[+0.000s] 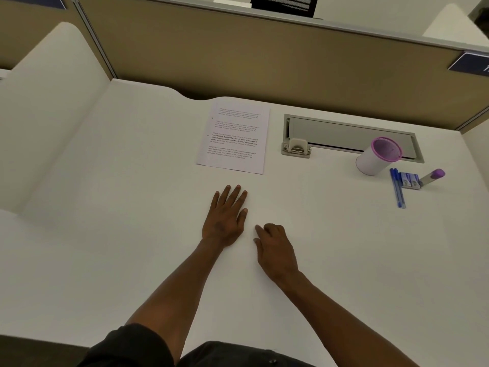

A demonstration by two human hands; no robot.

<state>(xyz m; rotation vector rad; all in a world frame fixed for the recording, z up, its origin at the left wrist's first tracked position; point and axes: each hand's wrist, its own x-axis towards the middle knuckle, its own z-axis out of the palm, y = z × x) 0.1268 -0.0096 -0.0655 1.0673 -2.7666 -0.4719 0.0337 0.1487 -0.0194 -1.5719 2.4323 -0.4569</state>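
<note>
The left hand point(225, 215) lies flat on the white desk point(105, 181), its 4 fingers straight and slightly fanned, the right hand point(275, 247) rests beside it loosely curled, holding nothing, and the printed sheet point(235, 139) lies just beyond the left fingertips, untouched.

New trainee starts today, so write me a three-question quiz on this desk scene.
1. True or false: the left hand lies flat on the desk.
2. Where does the pink-rimmed cup stand relative to the printed sheet? A) to its right B) to its left C) on top of it
3. Fill in: the right hand holds ____.
Key: 1 true; 2 A; 3 nothing.
</note>
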